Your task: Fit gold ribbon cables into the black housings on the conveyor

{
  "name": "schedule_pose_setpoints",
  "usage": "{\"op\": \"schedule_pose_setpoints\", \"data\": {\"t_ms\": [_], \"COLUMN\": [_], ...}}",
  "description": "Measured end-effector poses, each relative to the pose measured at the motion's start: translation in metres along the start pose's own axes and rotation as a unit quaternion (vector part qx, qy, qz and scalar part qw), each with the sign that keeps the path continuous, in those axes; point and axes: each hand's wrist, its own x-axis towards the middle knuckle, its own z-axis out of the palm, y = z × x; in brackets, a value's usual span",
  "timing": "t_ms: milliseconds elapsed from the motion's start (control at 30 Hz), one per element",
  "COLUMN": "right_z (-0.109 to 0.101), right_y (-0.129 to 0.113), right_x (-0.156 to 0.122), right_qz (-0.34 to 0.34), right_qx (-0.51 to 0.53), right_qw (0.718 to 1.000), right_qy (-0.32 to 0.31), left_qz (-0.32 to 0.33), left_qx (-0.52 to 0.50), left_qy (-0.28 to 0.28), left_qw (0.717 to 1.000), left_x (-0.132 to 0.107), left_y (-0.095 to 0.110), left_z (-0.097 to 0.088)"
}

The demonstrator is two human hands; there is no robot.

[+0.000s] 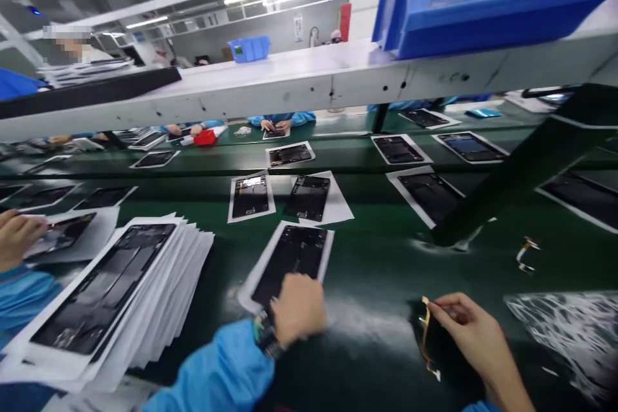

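- Green desk (386, 257), toward its near edge: your right hand (470, 328) pinches a flex cable (425, 341); dragging its loose end could crease it.
- Your left hand (299, 309): curled, grip hidden.

Left hand (300, 309) blurred, fingertips hidden; can't tell if it touches the black panel (294, 257), near end covered. Flex cable (425, 338) in right hand (470, 325): connector detail too small. Right: green post (526, 161) hides part of 1 panel (429, 193), plastic sheet (574, 335) cut off. Left: co-worker's hand (17, 238) cut off.
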Motion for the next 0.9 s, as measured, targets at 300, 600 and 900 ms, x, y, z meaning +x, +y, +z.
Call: {"op": "schedule_pose_setpoints", "data": {"t_ms": [300,600,900], "right_z": [-0.018,0.007,0.123], "right_y": [-0.037,-0.138,-0.175], "right_x": [-0.056,-0.083,0.015], "right_qz": [-0.045,-0.161,-0.082], "right_qx": [0.002,-0.038,0.187], "right_qw": [0.999,0.963,0.921], "right_qy": [0.02,-0.213,-0.33], "left_qz": [-0.123,-0.021,0.131], "left_qx": [-0.06,-0.272,-0.467], "left_qy": [0.138,0.173,0.148], "left_qw": [0.981,0.946,0.862], "left_x": [-0.036,-0.071,0.015], "left_y": [-0.044,-0.092,-0.063], "left_z": [0.079,0.091,0.064]}}
